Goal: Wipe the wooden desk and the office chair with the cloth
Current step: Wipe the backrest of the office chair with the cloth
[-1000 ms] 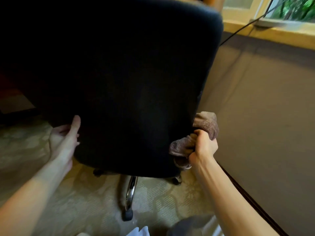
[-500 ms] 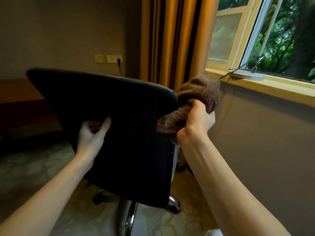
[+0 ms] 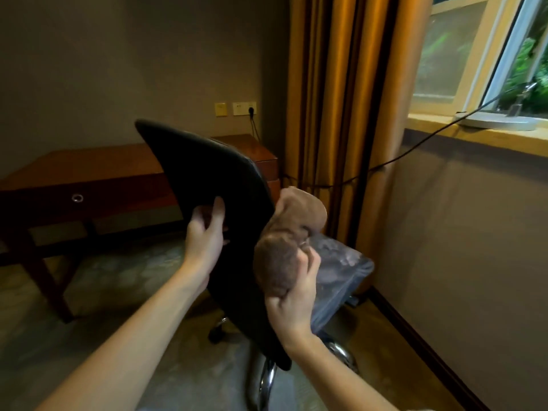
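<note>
One chair (image 3: 213,188) is gripped at the edge of its black back by the left hand (image 3: 204,235), fingers curled round it, probably so that swivelling is prevented. One brown cloth (image 3: 292,229) is bunched in the closed fingers (image 3: 308,261) of the right hand (image 3: 296,301) and pressed against the back's right edge. One wooden bench (image 3: 89,167) is seen behind, well apart.

Desk (image 3: 98,170) behind chair (image 3: 219,185); cloth (image 3: 284,241) at its right.
</note>
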The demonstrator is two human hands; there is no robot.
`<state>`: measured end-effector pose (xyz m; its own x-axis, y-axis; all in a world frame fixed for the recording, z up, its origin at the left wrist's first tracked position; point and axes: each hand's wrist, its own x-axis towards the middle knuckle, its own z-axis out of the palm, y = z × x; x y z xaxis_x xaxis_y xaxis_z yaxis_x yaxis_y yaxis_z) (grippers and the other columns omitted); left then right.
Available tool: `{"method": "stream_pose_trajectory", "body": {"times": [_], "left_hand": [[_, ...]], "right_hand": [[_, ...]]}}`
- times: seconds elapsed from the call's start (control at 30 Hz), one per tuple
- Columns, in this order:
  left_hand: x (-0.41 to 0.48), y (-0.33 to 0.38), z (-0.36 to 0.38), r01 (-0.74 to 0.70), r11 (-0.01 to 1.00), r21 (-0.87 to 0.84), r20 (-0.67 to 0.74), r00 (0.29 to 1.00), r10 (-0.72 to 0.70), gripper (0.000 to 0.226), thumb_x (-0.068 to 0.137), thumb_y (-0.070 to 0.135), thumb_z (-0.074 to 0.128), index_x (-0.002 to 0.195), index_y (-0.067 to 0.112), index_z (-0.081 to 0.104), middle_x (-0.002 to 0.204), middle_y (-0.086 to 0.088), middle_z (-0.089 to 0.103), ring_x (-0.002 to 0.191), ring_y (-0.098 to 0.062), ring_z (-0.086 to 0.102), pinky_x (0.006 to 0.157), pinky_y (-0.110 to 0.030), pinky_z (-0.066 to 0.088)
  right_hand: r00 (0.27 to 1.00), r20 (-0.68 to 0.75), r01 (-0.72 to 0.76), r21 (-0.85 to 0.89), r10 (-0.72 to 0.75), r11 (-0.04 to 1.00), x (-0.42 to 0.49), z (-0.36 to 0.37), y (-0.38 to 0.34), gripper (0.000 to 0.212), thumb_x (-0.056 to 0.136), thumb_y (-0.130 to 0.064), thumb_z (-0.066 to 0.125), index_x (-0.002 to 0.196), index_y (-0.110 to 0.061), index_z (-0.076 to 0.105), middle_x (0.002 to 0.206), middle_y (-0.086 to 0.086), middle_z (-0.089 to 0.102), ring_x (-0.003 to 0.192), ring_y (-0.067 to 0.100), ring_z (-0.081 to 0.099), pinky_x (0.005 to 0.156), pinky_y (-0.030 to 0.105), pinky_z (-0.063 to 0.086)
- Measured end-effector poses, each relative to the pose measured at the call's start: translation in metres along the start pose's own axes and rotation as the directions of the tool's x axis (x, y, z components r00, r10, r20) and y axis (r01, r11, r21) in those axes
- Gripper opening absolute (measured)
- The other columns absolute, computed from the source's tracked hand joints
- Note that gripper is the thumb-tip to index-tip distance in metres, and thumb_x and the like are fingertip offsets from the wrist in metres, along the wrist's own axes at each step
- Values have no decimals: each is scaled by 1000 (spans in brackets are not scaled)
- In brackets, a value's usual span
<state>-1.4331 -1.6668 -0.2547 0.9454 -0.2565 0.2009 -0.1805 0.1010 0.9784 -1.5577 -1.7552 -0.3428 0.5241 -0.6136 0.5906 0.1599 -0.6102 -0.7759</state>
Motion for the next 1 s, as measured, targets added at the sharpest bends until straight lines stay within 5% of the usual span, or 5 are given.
{"method": "stream_pose_trajectory", "body": {"times": [0.17, 0.3, 0.53, 0.77, 1.0], "left_hand": [[3, 10, -22, 159, 987, -35, -78, 984, -162, 69, 105, 55, 39, 162, 23, 22, 150, 0, 45, 127, -22, 53, 97, -35, 43], [33, 33, -54, 163, 986, -18, -120, 979, -164, 74, 97, 72, 37, 161, 38, 21, 167, 2, 27, 147, -27, 36, 119, -56, 33], [65, 68, -58, 32, 998, -46, -74, 997, -36, 83, 90, 76, 41, 161, 37, 23, 137, 20, 38, 136, -7, 35, 104, -34, 31], [75, 56, -68, 9, 997, 82, -81, 997, -3, 84, 90, 57, 65, 161, 29, 29, 153, 11, 48, 137, -8, 44, 100, -21, 39], [89, 35, -82, -12, 984, 177, -67, 997, 24, 72, 100, 29, 66, 160, 34, 27, 154, 10, 47, 141, -12, 44, 107, -30, 41]], "right_hand": [[988, 79, -137, 54, 132, 989, -3, -4, 17, 53, 68, -26, 59, 121, -28, 57, 125, -4, 58, 114, 17, 60, 98, 45, 53], [963, -66, -223, 339, 260, 914, 45, -5, -8, 53, 71, -16, 59, 118, -42, 57, 109, -11, 65, 104, -2, 63, 94, 31, 50], [987, 92, -159, 355, 135, 921, 143, 34, -59, 57, 79, -14, 63, 135, -27, 58, 123, -3, 68, 118, 13, 63, 106, 45, 51], [980, 126, -190, 331, 156, 924, 132, 69, -64, 56, 84, -16, 66, 140, -20, 57, 129, -1, 66, 123, 13, 60, 108, 47, 49], [956, 104, -291, 254, 273, 922, 128, 65, -56, 59, 80, -11, 69, 132, -37, 59, 128, -9, 67, 120, 7, 61, 107, 45, 51]]}}
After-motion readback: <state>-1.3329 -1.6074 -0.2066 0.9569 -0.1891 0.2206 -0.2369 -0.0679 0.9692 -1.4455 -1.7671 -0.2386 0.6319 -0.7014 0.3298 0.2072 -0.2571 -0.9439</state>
